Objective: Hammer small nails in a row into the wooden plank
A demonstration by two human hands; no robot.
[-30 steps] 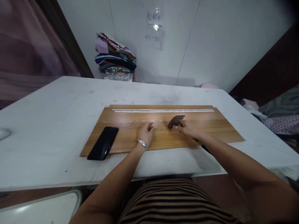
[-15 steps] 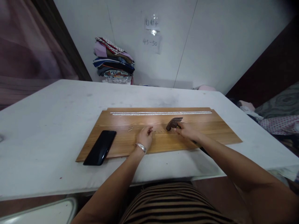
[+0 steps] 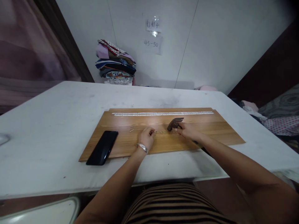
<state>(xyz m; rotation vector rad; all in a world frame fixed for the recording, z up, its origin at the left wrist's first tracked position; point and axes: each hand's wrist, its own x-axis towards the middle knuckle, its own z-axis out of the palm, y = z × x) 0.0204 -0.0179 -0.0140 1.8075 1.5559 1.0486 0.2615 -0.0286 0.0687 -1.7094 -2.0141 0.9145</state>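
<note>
My right hand (image 3: 187, 131) is wrapped round a claw hammer (image 3: 173, 124), whose dark head lies low over the wooden board (image 3: 130, 145). The rest of the hammer's handle runs back under my forearm. My left hand (image 3: 146, 137), with a silvery bracelet at the wrist, rests on the board with its fingers pinched together. Whatever those fingertips hold is too small to make out. Between my two hands a short row of nails (image 3: 162, 132) stands in the board. Several loose nails (image 3: 132, 129) lie to the left of my left hand.
A black phone (image 3: 102, 147) lies across the board's left front edge. Two white measuring strips (image 3: 163, 114) run along the board's back. The board sits on a white-covered table (image 3: 53, 130). Folded clothes (image 3: 116, 63) are stacked by the wall behind.
The whole view has shifted slightly, so everything appears a little further right. My hands and the hammer stay in nearly the same places over the board.
</note>
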